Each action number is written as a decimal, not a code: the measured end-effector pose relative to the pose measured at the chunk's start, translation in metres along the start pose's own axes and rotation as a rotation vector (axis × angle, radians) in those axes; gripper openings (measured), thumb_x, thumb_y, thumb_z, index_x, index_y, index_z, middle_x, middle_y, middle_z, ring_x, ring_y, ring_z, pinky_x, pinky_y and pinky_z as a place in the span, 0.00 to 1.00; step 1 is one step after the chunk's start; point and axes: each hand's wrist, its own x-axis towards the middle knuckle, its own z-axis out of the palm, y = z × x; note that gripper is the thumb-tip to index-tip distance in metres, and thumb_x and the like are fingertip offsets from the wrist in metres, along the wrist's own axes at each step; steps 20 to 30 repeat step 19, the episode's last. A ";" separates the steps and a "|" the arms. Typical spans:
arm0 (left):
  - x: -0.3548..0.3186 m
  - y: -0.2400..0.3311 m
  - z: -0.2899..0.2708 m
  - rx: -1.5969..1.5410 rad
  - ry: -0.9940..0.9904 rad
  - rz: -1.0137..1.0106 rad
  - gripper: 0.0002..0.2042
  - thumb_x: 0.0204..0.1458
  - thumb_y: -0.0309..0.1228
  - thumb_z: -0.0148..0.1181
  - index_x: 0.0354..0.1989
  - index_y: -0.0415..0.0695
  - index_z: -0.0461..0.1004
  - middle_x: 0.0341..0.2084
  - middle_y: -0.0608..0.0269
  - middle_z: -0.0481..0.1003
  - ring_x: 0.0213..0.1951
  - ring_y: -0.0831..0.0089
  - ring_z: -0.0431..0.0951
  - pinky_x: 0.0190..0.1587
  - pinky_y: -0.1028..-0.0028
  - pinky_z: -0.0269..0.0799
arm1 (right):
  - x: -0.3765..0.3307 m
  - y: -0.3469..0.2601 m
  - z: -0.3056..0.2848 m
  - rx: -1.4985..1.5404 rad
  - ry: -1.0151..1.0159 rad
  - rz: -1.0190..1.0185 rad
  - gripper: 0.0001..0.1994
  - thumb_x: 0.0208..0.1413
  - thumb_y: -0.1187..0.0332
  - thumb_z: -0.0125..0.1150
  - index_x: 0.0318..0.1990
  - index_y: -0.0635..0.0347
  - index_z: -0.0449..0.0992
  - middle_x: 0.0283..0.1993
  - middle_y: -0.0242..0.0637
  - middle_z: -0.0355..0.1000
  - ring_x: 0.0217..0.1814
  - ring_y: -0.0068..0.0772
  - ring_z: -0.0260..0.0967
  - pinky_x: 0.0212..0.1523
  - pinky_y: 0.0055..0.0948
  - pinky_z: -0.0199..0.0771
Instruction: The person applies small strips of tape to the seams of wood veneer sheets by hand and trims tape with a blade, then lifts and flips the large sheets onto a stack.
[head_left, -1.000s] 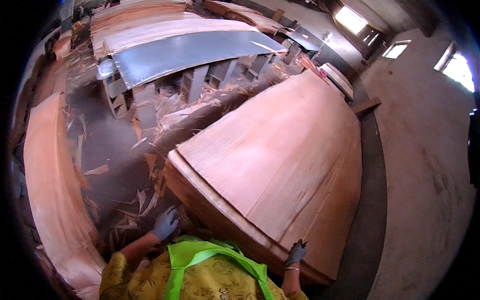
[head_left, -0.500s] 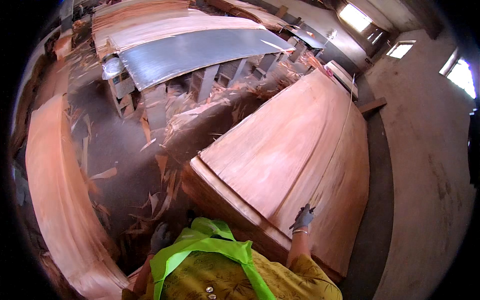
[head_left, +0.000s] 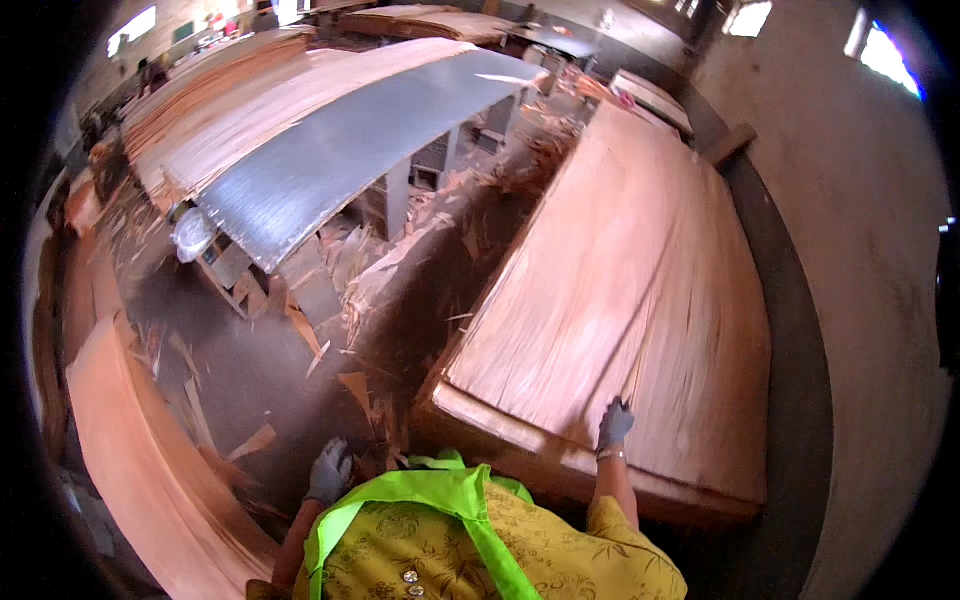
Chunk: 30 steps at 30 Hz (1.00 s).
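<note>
1. the right hand [head_left: 614, 424], in a grey glove, rests on the top sheet of veneer [head_left: 640, 270] near the stack's near edge; whether it pinches the sheet or only presses it cannot be told.
2. the left hand [head_left: 329, 470], also gloved, hangs over the floor [head_left: 240, 360] beside the stack's near left corner, holding nothing that shows; open or clenched cannot be told.
3. the sheet looks thin, wide and light, so it probably flexes and splits easily along the grain; an edge or corner, lifted with both hands, seems the safest hold.
4. the stack [head_left: 520, 455] sits low on the floor, its top flat and pale.
5. wood scraps [head_left: 370, 290] litter the dark floor; a long grey metal surface [head_left: 340, 165] stands to the left, and curved veneer sheets [head_left: 150, 480] lie at the far left. a bare wall [head_left: 850, 200] runs along the right.
</note>
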 end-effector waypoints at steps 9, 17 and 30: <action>0.071 0.013 -0.065 -0.214 -0.245 -0.452 0.19 0.55 0.30 0.46 0.54 0.37 0.64 0.50 0.45 0.67 0.52 0.56 0.68 0.53 0.66 0.62 | -0.030 -0.022 0.114 -0.710 0.012 -0.359 0.40 0.42 0.51 0.64 0.60 0.60 0.54 0.52 0.56 0.63 0.53 0.52 0.63 0.53 0.41 0.64; 0.172 0.045 -0.030 -0.390 -0.583 0.300 0.24 0.54 0.24 0.45 0.61 0.37 0.56 0.59 0.50 0.58 0.60 0.62 0.60 0.61 0.68 0.54 | -0.211 0.036 -0.002 -0.805 0.129 -0.298 0.30 0.50 0.57 0.56 0.59 0.57 0.57 0.57 0.54 0.60 0.56 0.58 0.59 0.54 0.43 0.62; 0.233 0.142 -0.103 -0.367 -0.445 0.548 0.24 0.52 0.20 0.43 0.60 0.35 0.56 0.60 0.51 0.58 0.61 0.63 0.58 0.62 0.68 0.53 | -0.285 0.059 -0.040 -0.822 0.158 -0.050 0.28 0.51 0.58 0.55 0.58 0.61 0.59 0.58 0.56 0.59 0.58 0.59 0.57 0.56 0.44 0.60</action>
